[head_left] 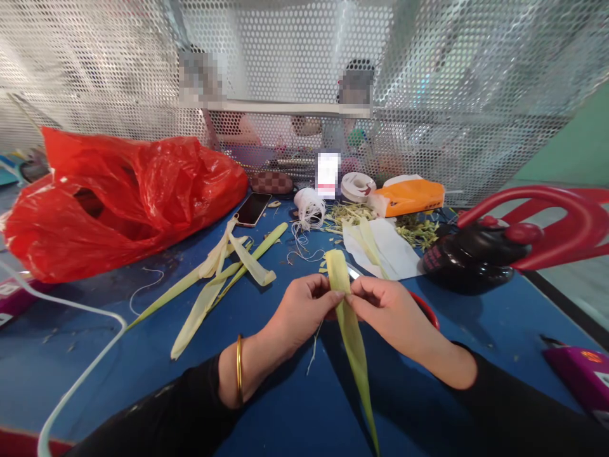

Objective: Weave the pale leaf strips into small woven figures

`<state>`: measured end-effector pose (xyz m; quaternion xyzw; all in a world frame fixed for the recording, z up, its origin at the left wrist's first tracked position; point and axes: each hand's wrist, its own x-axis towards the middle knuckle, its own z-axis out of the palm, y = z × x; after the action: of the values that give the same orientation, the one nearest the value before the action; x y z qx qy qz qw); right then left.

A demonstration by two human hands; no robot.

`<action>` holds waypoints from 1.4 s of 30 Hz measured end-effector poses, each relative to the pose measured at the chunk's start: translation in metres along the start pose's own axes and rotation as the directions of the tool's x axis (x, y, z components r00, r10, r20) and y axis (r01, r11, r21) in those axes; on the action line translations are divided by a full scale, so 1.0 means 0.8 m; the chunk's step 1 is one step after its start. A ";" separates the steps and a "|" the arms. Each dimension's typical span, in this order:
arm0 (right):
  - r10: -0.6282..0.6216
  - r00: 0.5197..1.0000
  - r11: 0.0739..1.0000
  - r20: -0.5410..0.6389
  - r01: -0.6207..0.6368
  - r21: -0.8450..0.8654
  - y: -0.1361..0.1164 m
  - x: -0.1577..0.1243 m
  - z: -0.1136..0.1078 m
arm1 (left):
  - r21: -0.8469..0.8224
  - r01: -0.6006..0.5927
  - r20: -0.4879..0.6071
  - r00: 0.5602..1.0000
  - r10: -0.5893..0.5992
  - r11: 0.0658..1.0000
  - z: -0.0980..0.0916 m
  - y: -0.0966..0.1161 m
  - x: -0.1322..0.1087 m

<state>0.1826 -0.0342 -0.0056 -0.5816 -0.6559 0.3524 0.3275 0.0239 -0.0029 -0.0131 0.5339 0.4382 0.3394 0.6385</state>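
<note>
bag (190,190): glossy plastic | held husk (351,339): matt | bangle (239,369): shiny metal

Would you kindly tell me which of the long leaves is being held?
The tapering yellow-green leaf, pinched by the left hand and right hand; the other leaves lie on the blue table or white sheet.

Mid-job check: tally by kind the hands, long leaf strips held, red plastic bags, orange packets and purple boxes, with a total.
Hands: 2, left hand and right hand
Long leaf strip, held: 1
Red plastic bag: 1
Orange packet: 1
Purple boxes: 2
Total: 7
</note>
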 end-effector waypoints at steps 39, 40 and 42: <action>0.130 0.988 0.835 0.079 -0.152 0.528 -0.001 0.001 0.005 | -0.253 0.176 0.220 0.968 -0.120 0.951 -0.009 0.000 0.005; 0.144 0.985 0.797 0.091 -0.170 0.580 -0.001 0.002 0.005 | -0.253 0.172 0.211 0.970 -0.120 0.952 -0.009 0.000 0.006; 0.157 0.980 0.721 0.120 -0.197 0.665 0.000 0.002 0.005 | -0.251 0.162 0.201 0.973 -0.113 0.954 -0.009 0.000 0.006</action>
<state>0.1792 -0.0328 -0.0077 -0.4736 -0.4344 0.6112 0.4620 0.0188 0.0043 -0.0146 0.4407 0.3641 0.2988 0.7642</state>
